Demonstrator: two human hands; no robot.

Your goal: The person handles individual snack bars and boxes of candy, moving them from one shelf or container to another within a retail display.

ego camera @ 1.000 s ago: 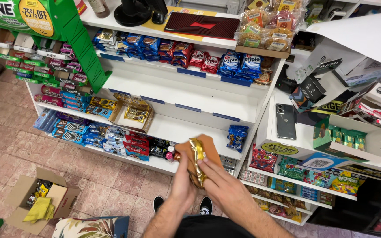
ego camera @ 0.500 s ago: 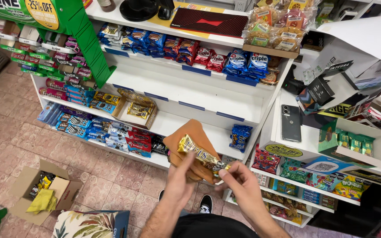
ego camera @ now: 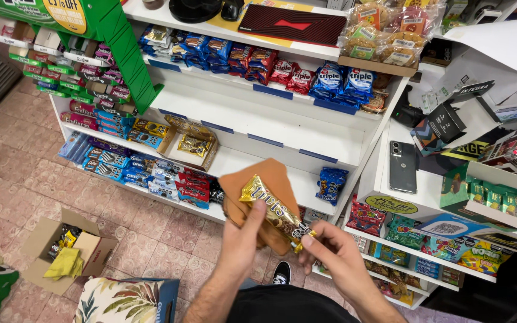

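Head view, steeply down, near shelves [ego camera: 282, 128]

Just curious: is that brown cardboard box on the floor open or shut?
Open: the cardboard box has its flaps spread, showing yellow packets inside.

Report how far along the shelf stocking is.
Done: upper shelves carry rows of snack packs. In hand: the left hand holds a brown cardboard tray and gold candy bars; the right hand pinches the bars' lower end. Left: the middle white shelf shows bare stretches, and an open carton on the floor holds more goods.
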